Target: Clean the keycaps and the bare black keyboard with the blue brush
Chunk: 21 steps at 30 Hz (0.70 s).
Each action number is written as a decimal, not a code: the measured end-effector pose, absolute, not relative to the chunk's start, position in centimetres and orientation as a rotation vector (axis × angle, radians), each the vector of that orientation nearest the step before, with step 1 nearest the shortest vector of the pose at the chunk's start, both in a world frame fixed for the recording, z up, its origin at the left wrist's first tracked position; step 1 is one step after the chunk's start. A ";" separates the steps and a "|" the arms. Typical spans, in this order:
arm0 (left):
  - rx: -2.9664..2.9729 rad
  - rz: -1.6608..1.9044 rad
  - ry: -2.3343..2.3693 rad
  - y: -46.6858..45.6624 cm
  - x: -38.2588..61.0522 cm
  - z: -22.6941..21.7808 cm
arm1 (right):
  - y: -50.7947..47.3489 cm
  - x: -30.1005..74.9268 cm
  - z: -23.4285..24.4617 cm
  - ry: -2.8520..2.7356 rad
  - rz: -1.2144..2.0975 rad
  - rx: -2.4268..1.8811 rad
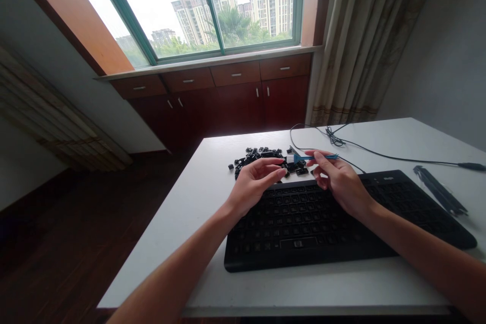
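A black keyboard [304, 212] lies on the white table with its keycaps off and the bare key sockets showing. Over its right half, my right hand [334, 177] grips a small blue brush [315, 157], its white bristles pointing left. My left hand [254, 179] is above the keyboard's upper left edge, thumb and forefinger pinched around what looks like a small black keycap, mostly hidden. The bristles are close to those fingertips; whether they touch I cannot tell. Behind the left hand spreads a heap of loose black keycaps [261, 154].
A black cable [398, 153] runs across the back of the table [170, 223], bundled near the middle. Dark strips in clear wrapping [440, 190] lie right of the keyboard. Beyond stand red-brown cabinets [228, 106] under a window, with curtains [353, 35] at the sides.
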<state>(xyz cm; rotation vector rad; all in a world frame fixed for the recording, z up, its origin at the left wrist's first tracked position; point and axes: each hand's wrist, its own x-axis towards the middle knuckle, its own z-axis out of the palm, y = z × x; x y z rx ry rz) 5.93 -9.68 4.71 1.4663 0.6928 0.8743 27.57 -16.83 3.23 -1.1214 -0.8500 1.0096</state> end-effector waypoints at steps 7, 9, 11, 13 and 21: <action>1.430 0.873 0.682 -9.4 5.7 4.3 | -17.1 27.7 4.3 -0.737 1.240 -0.922; 1.426 0.884 0.675 -9.3 5.7 4.3 | -17.3 27.6 4.4 -0.757 1.315 -0.884; 1.414 0.888 0.665 -9.3 5.7 4.2 | -17.4 27.4 4.4 -0.790 1.320 -0.881; 1.402 0.888 0.663 -9.3 5.7 4.2 | -17.4 27.3 4.2 -0.818 1.280 -0.911; 1.274 0.883 0.664 -9.4 6.0 4.2 | -17.2 27.4 4.1 -0.800 1.131 -0.966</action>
